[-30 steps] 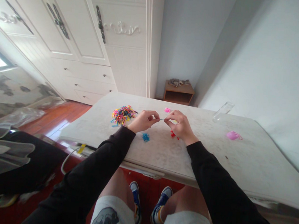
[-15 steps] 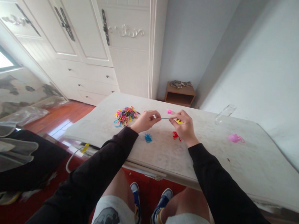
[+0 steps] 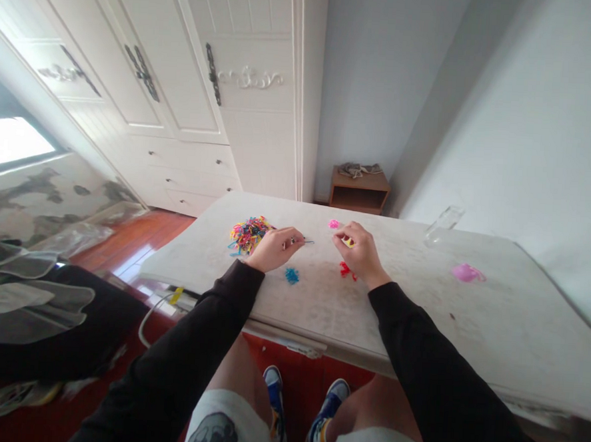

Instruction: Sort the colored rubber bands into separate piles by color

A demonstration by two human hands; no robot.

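Observation:
My left hand [image 3: 275, 246] is pinched shut on a thin dark hook-like tool [image 3: 305, 241] whose tip points right. It hovers just right of a heap of mixed-colour small rubber bands [image 3: 247, 233] on the white table [image 3: 420, 309]. My right hand [image 3: 359, 253] is pinched shut on a yellow band [image 3: 349, 241], a short gap from the tool's tip. A small blue cluster of bands [image 3: 291, 275] lies below my left hand. A red cluster [image 3: 345, 270] lies under my right hand. A small pink cluster [image 3: 333, 223] sits beyond the hands.
A larger pink clump [image 3: 465, 272] and a clear plastic bottle lying on its side [image 3: 442, 223] are at the table's right, by the white wall. A wooden nightstand [image 3: 359, 188] stands behind the table, and a white wardrobe [image 3: 183, 87] to the left. My knees and shoes are below the table edge.
The tool's tip was at my right fingers; now the hands have drawn apart, the left moving left with the tool, the right keeping the yellow band. The camera shifted slightly.

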